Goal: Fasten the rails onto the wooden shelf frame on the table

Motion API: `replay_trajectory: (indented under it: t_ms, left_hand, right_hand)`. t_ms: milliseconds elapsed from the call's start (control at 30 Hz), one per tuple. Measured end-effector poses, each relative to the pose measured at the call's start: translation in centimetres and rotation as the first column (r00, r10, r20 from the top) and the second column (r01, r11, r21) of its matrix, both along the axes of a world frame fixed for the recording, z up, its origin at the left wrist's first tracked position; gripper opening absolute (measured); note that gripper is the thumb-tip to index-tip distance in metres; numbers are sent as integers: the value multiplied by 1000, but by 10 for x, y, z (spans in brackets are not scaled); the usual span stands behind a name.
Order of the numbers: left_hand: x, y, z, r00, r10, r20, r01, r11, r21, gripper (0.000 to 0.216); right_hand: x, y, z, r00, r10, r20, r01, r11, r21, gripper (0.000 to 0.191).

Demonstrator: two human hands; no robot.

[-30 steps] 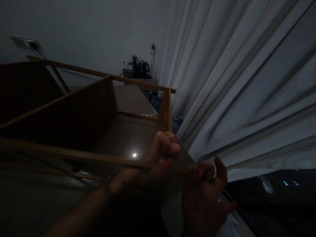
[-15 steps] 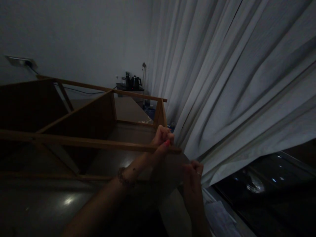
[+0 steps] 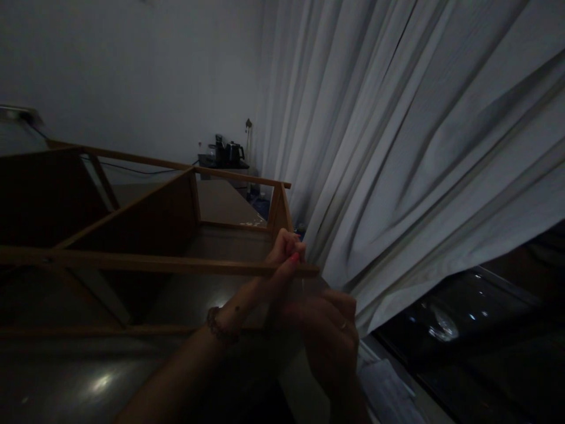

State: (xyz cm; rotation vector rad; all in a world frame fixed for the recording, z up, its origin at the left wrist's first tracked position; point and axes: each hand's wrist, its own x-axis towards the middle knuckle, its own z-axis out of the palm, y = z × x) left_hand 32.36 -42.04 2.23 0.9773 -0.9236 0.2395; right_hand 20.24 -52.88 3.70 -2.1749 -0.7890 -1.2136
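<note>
A dark wooden shelf unit point(image 3: 145, 218) with light wooden edges lies before me in dim light. My left hand point(image 3: 285, 259) is closed around the right end of its near wooden rail point(image 3: 154, 264), thumb pressed on the front. Just below and to the right, my right hand point(image 3: 329, 330) is held with its back toward me and a ring on one finger. Its fingers curl close to the shelf's corner; what they hold, if anything, is hidden in the dark.
A white curtain point(image 3: 397, 147) hangs along the right, touching the shelf's end. A dark window or glass surface point(image 3: 468, 330) shows below it. A kettle and tray point(image 3: 225, 154) stand on a small table by the far wall. Pale papers point(image 3: 388, 388) lie at the lower right.
The view has shifted slightly. My left hand stays gripped on the rail. My right hand has risen from below the shelf's corner to just under my left hand.
</note>
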Motion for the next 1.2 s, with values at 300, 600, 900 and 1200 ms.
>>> replay_trajectory:
  t_ms: [300, 600, 900, 1200]
  left_hand:
    - [-13, 7, 12, 998, 52, -35, -50, 998, 44, 40]
    - [-13, 9, 10, 997, 60, -47, -57, 995, 79, 41]
    - [-14, 9, 13, 996, 85, -17, -83, 994, 77, 39]
    - [-13, 9, 14, 999, 6, -54, -3, 998, 60, 43]
  right_hand:
    - [4, 7, 0, 999, 19, -28, -18, 999, 43, 23]
    - [4, 3, 2, 994, 61, -93, -52, 993, 104, 24]
    - [2, 5, 6, 979, 90, -182, -63, 987, 147, 26]
    - [5, 1, 6, 854, 365, -372, -201, 889, 411, 24]
